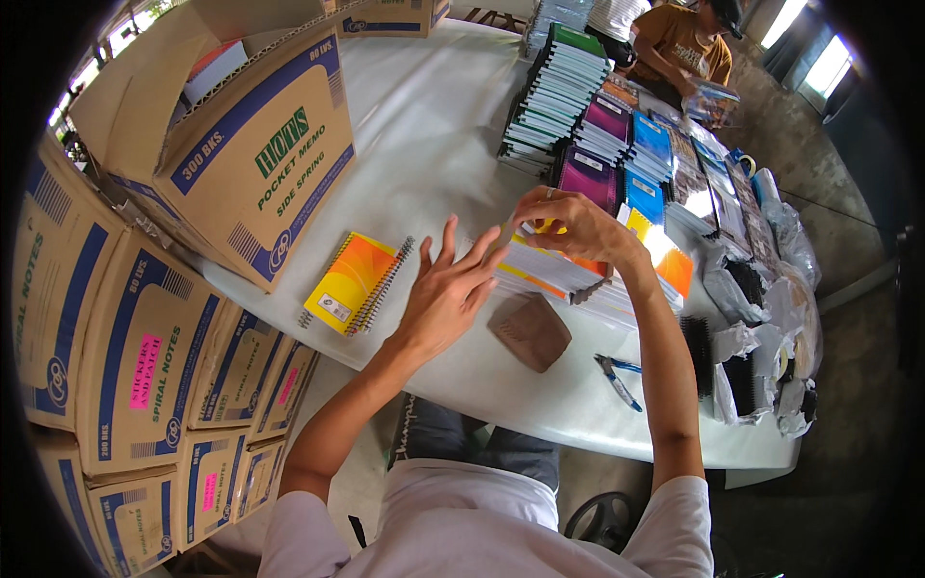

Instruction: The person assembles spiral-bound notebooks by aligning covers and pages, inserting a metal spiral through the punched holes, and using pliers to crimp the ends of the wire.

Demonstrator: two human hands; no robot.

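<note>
My left hand [451,297] is raised over the white table [409,144] with its fingers spread, its fingertips close to my right hand. My right hand [573,229] has its fingers curled in a pinch above a stack of yellow-orange notebook pages [544,267]. A thin greyish piece shows between the hands, too small to name. Left of my left hand lie small yellow-orange spiral notebooks [355,281] with dark coils. Below the page stack rests a brown block [532,332]. Blue-handled pliers [619,380] lie near the front edge, under my right forearm's side.
A big open carton [260,164] stands on the table at left, with stacked cartons [145,361] beside the table. Tall notebook stacks [554,101] rise at the back. Plastic bags of black coils [747,366] line the right side. Another person [674,48] works at the far end.
</note>
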